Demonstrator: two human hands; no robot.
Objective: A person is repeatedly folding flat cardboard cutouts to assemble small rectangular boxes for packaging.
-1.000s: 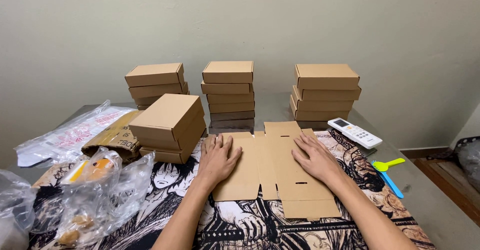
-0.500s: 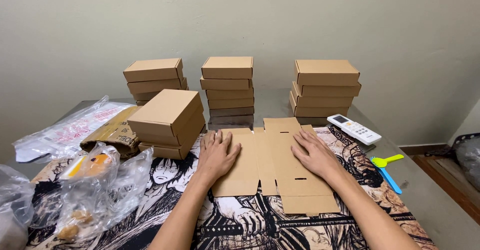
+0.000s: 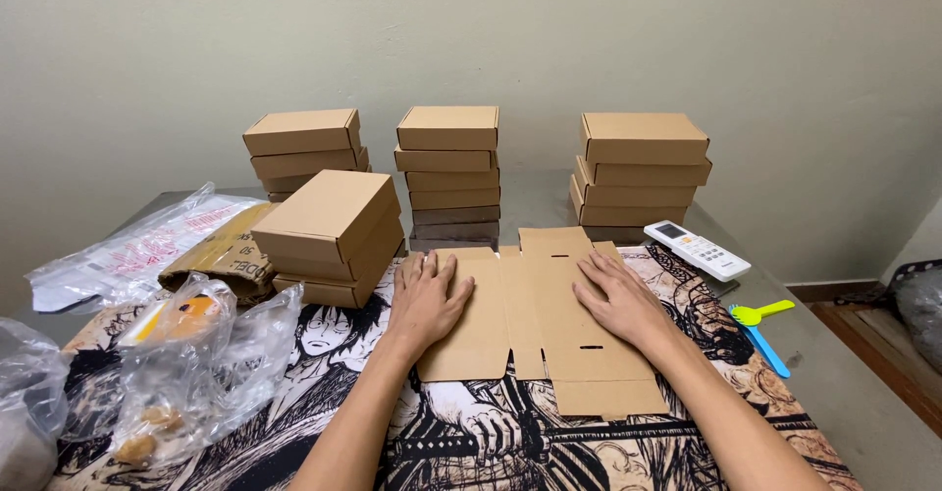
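Behind the counter (image 3: 854, 393) a plain pale wall is filling the upper half of the head view, the only view. A printed black-and-white cloth (image 3: 324, 354) is covering most of the counter's near part.

Head view, centre: a flat cardboard blank (image 3: 535, 305) is lying unfolded on the cloth, directly in front of the person. Its long axis is running away from the person, from the near flap toward the middle stack (image 3: 448, 172). Both hands are lying on it.

The left hand (image 3: 430, 295) is resting open, palm down, fingers spread, on the blank's left panel. The right hand (image 3: 616, 295) is resting open, palm down, on the right panel, fingers pointing toward the blank's far left. Neither hand is gripping anything. The blank's centre strip is lying bare between the two hands, so each hand is equally near to it; the left panel's outer edge is lying just under the left palm, and the right panel's outer edge is lying just beside the right wrist.

Head view, surroundings: three stacks of folded boxes are standing along the wall, namely a left stack (image 3: 304, 148), the middle stack and a right stack (image 3: 638, 172). A nearer pair of boxes (image 3: 334, 231) is sitting just left of the left hand, close but apart. Clear bags (image 3: 196, 354) are lying at the far left. A white remote (image 3: 697, 249) and two plastic spoons (image 3: 760, 319) are lying to the right, well apart from the blank.
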